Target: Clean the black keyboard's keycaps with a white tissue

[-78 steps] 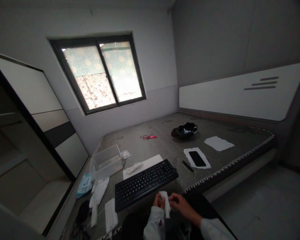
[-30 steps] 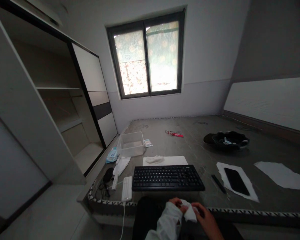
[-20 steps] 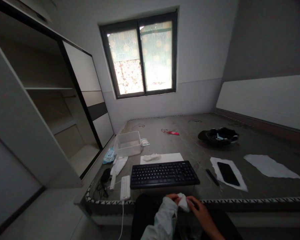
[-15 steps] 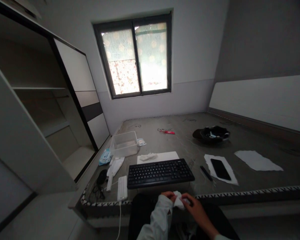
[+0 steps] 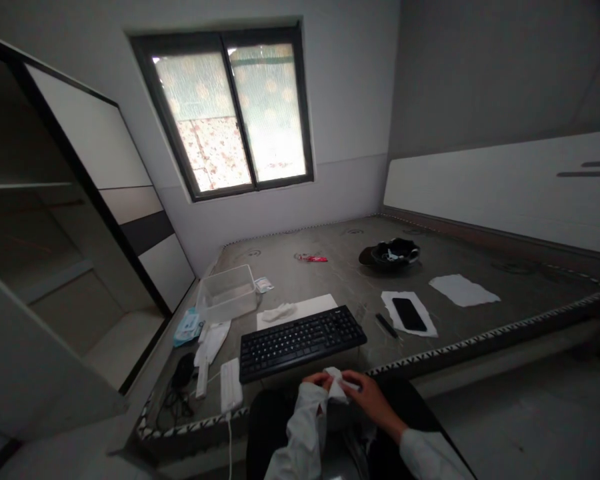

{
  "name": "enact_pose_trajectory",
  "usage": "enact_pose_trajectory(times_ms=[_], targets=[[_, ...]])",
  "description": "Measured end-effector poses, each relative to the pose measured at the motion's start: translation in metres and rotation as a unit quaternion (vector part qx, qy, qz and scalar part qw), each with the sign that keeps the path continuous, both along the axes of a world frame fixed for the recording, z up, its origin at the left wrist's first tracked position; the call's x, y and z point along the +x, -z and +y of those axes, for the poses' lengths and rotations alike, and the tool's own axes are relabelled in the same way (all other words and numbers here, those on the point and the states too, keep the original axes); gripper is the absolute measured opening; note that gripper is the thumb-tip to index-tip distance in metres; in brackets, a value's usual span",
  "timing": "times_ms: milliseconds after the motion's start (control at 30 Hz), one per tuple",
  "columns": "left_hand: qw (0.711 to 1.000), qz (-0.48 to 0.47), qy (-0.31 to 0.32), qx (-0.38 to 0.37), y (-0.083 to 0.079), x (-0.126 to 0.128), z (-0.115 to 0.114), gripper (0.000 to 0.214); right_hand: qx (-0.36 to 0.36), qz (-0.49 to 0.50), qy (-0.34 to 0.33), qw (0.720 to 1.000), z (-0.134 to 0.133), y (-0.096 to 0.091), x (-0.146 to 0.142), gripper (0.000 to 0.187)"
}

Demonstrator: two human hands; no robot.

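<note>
Between my two hands, over my lap, is a crumpled white tissue (image 5: 336, 387). My left hand (image 5: 319, 380) grips it from the left, its fingers partly hidden by the tissue and the sleeve. Fingers of my right hand (image 5: 367, 395) pinch its right side. Just beyond them a black keyboard (image 5: 303, 341) lies at a slant on the bed. Behind the keyboard a folded white tissue (image 5: 280, 311) rests on a white sheet (image 5: 313, 308).
Left of the keyboard are a white power strip (image 5: 231, 387), a black cable (image 5: 173, 397), a blue packet (image 5: 187, 328) and a clear plastic box (image 5: 227, 293). To the right lie a dark pen (image 5: 387, 326), a phone (image 5: 409, 314) on white paper, another paper (image 5: 464, 291) and a cap (image 5: 390, 255).
The view has turned to the right, so the room's things sit further left in it. Both hands still hold the tissue, whose shape has shifted a little.
</note>
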State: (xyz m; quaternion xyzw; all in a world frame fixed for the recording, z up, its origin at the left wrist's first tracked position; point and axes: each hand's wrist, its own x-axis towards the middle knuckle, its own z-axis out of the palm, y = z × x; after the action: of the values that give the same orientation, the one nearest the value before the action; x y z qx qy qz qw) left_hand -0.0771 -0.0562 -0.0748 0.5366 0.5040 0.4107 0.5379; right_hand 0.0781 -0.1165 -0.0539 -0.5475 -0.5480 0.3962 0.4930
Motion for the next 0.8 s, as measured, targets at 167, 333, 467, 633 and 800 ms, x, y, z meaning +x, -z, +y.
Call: enact_pose_trajectory(times_ms=[167,333,467,633,800], targets=[[0.999,-0.029,0.036,0.007,0.000,0.003,0.002,0.040,0.007,-0.037,0.025,0.999,-0.001,-0.003,0.005,0.037],[0.997,-0.070,0.036,-0.028,0.005,0.010,0.002,0.038,0.023,-0.064,0.072,0.995,-0.002,-0.002,0.009,0.030],[0.993,-0.103,0.031,-0.050,0.006,0.015,0.000,0.040,0.026,-0.056,0.091,0.994,-0.001,0.000,0.011,0.029],[0.991,-0.112,0.026,-0.066,0.007,0.019,0.002,0.030,0.016,-0.036,0.083,0.996,0.000,0.002,0.011,0.041],[0.991,-0.107,0.013,-0.073,0.011,0.022,0.006,0.022,0.033,-0.040,0.062,0.997,0.002,0.004,0.011,0.036]])
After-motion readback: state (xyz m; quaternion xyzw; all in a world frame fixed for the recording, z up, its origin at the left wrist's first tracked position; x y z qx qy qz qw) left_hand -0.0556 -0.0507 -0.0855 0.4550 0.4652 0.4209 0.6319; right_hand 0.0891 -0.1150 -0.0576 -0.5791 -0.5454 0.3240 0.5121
